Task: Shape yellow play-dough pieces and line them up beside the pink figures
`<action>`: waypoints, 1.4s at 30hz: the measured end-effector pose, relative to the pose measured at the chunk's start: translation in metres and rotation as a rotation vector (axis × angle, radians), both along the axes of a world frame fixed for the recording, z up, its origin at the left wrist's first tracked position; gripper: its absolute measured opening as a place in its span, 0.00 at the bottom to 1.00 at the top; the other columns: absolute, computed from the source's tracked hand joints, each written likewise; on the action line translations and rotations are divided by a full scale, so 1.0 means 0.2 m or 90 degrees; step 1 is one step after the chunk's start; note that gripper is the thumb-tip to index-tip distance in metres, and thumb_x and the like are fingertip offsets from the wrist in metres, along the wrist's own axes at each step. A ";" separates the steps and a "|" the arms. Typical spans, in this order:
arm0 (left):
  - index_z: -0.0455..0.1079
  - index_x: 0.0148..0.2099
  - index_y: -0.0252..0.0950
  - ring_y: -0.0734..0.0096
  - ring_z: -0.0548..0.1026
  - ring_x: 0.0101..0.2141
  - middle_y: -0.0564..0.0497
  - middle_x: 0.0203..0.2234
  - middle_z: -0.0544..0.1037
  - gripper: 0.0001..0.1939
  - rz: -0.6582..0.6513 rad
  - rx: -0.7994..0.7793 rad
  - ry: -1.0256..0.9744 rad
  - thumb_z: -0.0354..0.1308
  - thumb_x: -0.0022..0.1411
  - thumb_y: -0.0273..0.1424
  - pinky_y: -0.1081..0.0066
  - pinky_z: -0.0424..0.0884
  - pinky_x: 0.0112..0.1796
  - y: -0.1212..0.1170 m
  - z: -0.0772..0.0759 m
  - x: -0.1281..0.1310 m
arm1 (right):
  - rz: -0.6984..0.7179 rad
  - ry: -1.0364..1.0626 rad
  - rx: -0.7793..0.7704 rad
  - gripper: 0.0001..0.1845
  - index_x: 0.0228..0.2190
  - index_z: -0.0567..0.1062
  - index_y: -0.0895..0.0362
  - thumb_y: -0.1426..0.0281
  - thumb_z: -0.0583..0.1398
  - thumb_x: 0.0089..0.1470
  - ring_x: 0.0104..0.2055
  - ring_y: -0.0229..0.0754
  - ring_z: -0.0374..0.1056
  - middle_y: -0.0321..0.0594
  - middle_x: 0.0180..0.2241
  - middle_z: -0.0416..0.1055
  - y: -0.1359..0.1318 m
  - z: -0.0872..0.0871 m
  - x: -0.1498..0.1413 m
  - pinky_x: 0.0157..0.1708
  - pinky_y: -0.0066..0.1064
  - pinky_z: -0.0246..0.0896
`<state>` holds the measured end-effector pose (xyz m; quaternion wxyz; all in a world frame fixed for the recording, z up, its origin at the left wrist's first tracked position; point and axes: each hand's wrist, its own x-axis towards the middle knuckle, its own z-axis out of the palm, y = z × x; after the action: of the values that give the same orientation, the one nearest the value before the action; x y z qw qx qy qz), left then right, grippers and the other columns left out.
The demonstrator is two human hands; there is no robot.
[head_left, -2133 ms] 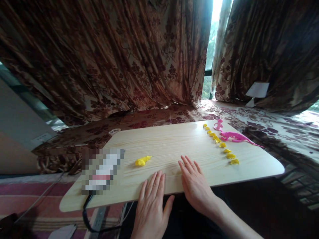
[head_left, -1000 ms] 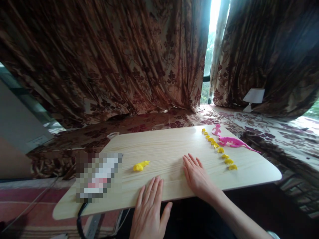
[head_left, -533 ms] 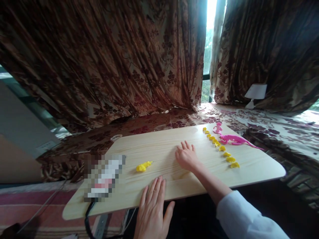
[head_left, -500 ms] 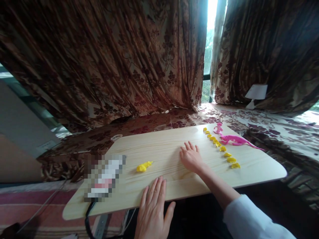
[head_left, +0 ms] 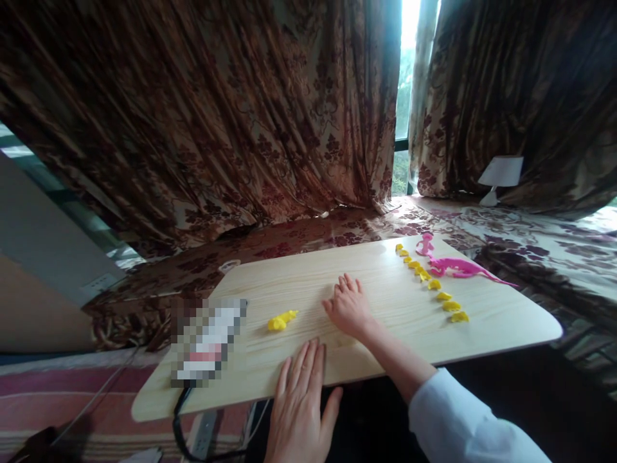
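A single yellow toy figure [head_left: 282, 319] lies on the pale wooden board [head_left: 308, 283], left of centre. My right hand [head_left: 348, 306] is stretched out over the board's middle, fingers loosely spread and empty, a short way right of that figure. My left hand [head_left: 299, 405] lies flat and open on the board's near edge. A row of several small yellow figures [head_left: 436, 290] runs along the right part of the board. Beside the row lie a long pink dinosaur [head_left: 457, 266] and a smaller pink figure [head_left: 425, 243].
A blurred-out box [head_left: 207, 337] sits at the board's left end, with a black cable [head_left: 180, 427] hanging below it. Patterned brown curtains [head_left: 231, 116] hang behind. A small white lamp [head_left: 499, 177] stands on the patterned ledge at the right.
My right hand has slid forward and to the left across the board, towards the single yellow figure. My left hand has stayed at the near edge. The camera shifted slightly.
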<state>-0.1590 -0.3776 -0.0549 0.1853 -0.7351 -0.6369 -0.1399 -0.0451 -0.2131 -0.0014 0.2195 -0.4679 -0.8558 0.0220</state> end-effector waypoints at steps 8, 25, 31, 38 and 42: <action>0.42 0.67 0.36 0.60 0.50 0.63 0.47 0.64 0.52 0.32 0.007 -0.023 -0.043 0.47 0.64 0.38 0.54 0.48 0.60 -0.02 0.03 0.03 | 0.053 -0.047 -0.018 0.26 0.59 0.57 0.60 0.72 0.45 0.60 0.65 0.43 0.41 0.42 0.63 0.50 -0.26 -0.09 0.40 0.61 0.41 0.38; 0.43 0.67 0.35 0.59 0.49 0.63 0.46 0.64 0.52 0.33 0.010 -0.040 -0.050 0.47 0.64 0.39 0.54 0.46 0.60 -0.01 0.03 0.04 | 0.033 -0.028 -0.030 0.25 0.58 0.60 0.63 0.71 0.44 0.61 0.65 0.45 0.44 0.47 0.61 0.55 -0.23 -0.10 0.40 0.61 0.42 0.39; 0.43 0.67 0.36 0.60 0.50 0.63 0.46 0.64 0.51 0.32 0.012 -0.053 -0.042 0.46 0.65 0.39 0.53 0.49 0.60 -0.01 0.03 0.04 | 0.082 -0.015 -0.005 0.24 0.56 0.63 0.60 0.64 0.46 0.62 0.66 0.47 0.39 0.46 0.61 0.55 -0.31 -0.04 0.10 0.62 0.43 0.36; 0.42 0.67 0.35 0.61 0.49 0.63 0.47 0.64 0.51 0.32 0.017 -0.031 0.002 0.46 0.65 0.38 0.54 0.49 0.60 -0.01 0.01 0.02 | -0.007 -0.005 -0.015 0.25 0.55 0.63 0.67 0.66 0.47 0.61 0.64 0.56 0.44 0.57 0.60 0.54 0.01 -0.02 0.19 0.59 0.55 0.36; 0.42 0.67 0.35 0.60 0.49 0.63 0.47 0.64 0.51 0.33 0.015 -0.038 -0.022 0.46 0.65 0.39 0.54 0.47 0.60 -0.01 0.02 0.03 | 0.057 -0.060 -0.034 0.25 0.58 0.59 0.60 0.69 0.45 0.61 0.65 0.44 0.44 0.45 0.61 0.54 -0.24 -0.06 0.40 0.62 0.44 0.36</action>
<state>-0.1536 -0.3795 -0.0513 0.1539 -0.7303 -0.6525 -0.1312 0.0348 -0.2619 -0.0137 0.1648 -0.4354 -0.8844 0.0327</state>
